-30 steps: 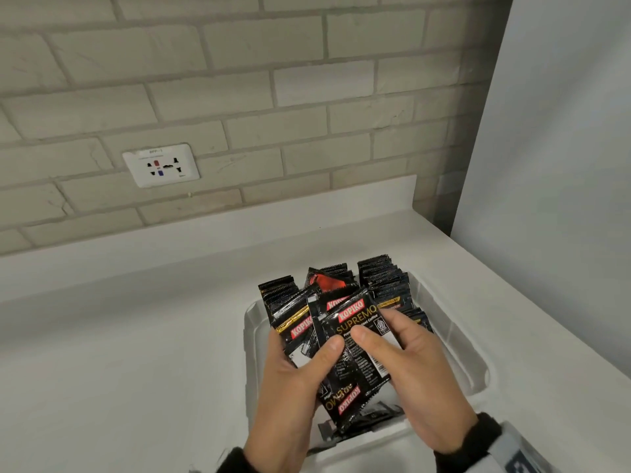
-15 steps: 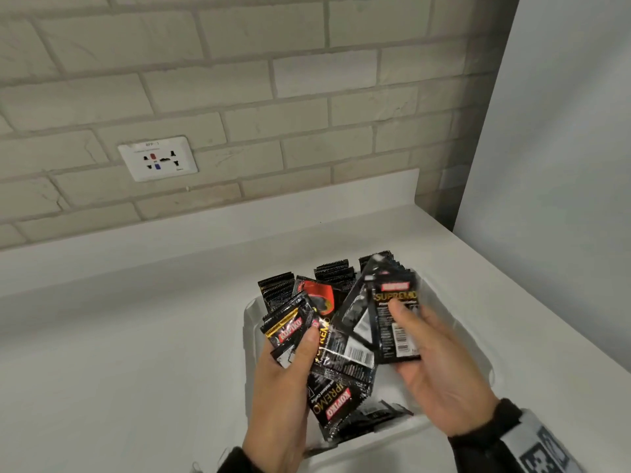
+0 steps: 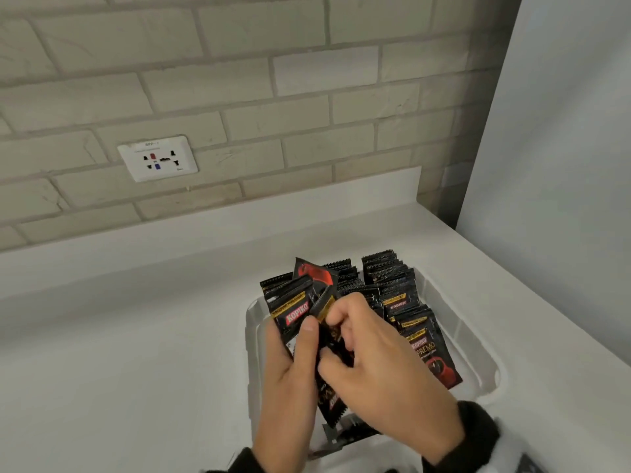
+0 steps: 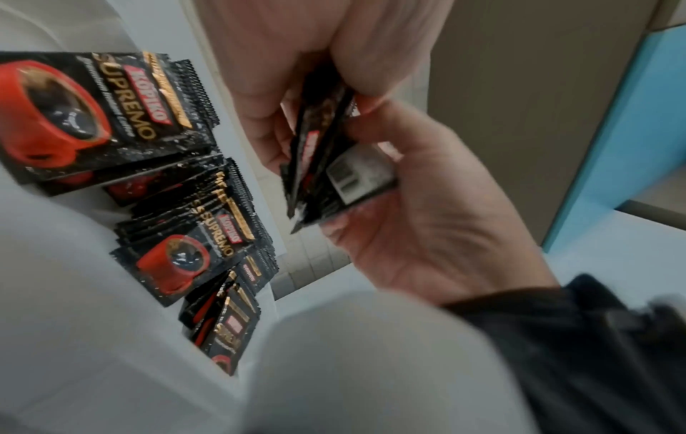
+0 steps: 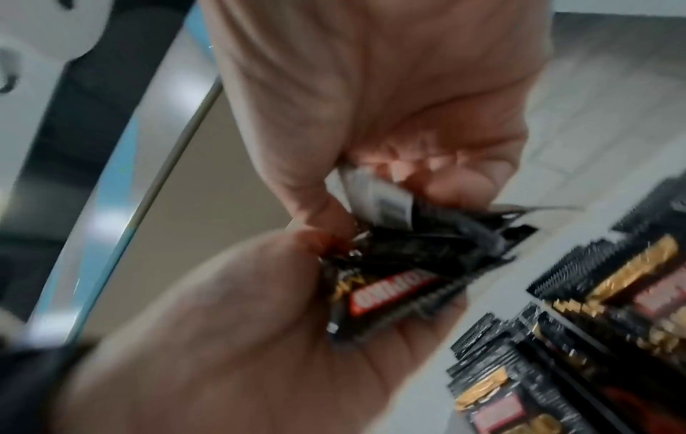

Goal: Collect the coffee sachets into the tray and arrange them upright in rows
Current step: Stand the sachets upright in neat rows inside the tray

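Note:
Over the translucent white tray, my left hand grips a fanned bundle of black Kopiko coffee sachets. My right hand is curled against that bundle and pinches one sachet at its inner edge. Rows of upright sachets fill the back and right of the tray, with one sachet leaning at the front of the right row. The left wrist view shows my left hand around the bundle. Thumb and fingers of my right hand close on the sachets in the right wrist view.
The tray sits on a white counter in a corner. A brick wall with a socket plate stands behind, and a grey panel rises on the right. A few loose sachets lie flat on the tray floor near me.
My right hand carried one sachet to the right row, left it at the row's front, and came back to the bundle in my left hand.

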`<action>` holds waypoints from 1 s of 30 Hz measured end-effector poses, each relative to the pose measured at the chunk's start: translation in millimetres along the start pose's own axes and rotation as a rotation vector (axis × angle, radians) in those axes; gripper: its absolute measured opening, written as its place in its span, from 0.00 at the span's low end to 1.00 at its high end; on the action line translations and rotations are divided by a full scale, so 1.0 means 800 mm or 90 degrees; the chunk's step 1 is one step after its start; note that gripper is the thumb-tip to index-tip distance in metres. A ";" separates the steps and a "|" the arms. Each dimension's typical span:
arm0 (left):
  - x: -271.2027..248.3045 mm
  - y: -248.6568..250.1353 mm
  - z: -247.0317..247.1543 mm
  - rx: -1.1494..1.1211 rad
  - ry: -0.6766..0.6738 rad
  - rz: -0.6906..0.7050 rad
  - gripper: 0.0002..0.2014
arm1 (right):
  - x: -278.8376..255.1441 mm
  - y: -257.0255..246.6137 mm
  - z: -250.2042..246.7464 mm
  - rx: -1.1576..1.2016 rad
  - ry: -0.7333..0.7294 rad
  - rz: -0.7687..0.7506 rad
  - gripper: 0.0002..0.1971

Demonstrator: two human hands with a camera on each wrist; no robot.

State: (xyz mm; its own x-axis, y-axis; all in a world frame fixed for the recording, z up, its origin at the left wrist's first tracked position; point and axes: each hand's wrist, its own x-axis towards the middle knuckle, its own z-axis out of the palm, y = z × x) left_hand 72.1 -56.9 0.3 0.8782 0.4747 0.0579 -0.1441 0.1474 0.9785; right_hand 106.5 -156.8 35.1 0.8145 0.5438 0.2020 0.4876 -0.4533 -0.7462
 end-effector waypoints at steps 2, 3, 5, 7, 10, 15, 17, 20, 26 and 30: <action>0.000 -0.005 -0.008 -0.048 -0.029 -0.007 0.22 | 0.003 -0.005 -0.004 0.101 -0.053 0.042 0.09; 0.001 -0.008 -0.012 -0.059 -0.036 -0.008 0.27 | 0.005 -0.004 -0.007 0.144 -0.084 0.061 0.08; 0.005 -0.010 -0.018 -0.070 -0.047 -0.016 0.32 | 0.008 0.001 -0.013 0.224 -0.140 0.108 0.10; 0.006 -0.012 -0.020 -0.074 -0.042 -0.037 0.36 | 0.010 0.009 -0.018 0.316 -0.179 0.151 0.14; 0.006 -0.013 -0.021 -0.073 -0.037 -0.063 0.34 | 0.012 0.021 -0.024 0.423 -0.138 0.172 0.14; 0.002 -0.009 -0.019 -0.077 -0.042 -0.058 0.29 | 0.011 0.035 -0.017 0.247 -0.016 0.131 0.17; 0.002 -0.009 -0.020 -0.068 -0.048 -0.046 0.29 | 0.011 0.041 -0.016 0.163 0.025 0.116 0.22; -0.001 -0.008 -0.019 -0.048 -0.061 -0.030 0.29 | 0.016 0.040 -0.022 0.177 -0.004 0.107 0.16; 0.002 -0.012 -0.023 -0.105 0.002 -0.046 0.29 | 0.022 0.048 -0.037 0.422 0.042 0.169 0.20; 0.003 -0.007 -0.021 -0.113 0.016 -0.040 0.29 | 0.014 0.039 -0.034 0.528 -0.033 0.191 0.26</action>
State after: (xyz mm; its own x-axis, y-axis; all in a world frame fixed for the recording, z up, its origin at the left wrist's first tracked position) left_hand 67.5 -42.0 -8.5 0.8767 0.4810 -0.0100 -0.1688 0.3270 0.9298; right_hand 139.7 -184.2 31.3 0.8464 0.5248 -0.0904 -0.1461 0.0656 -0.9871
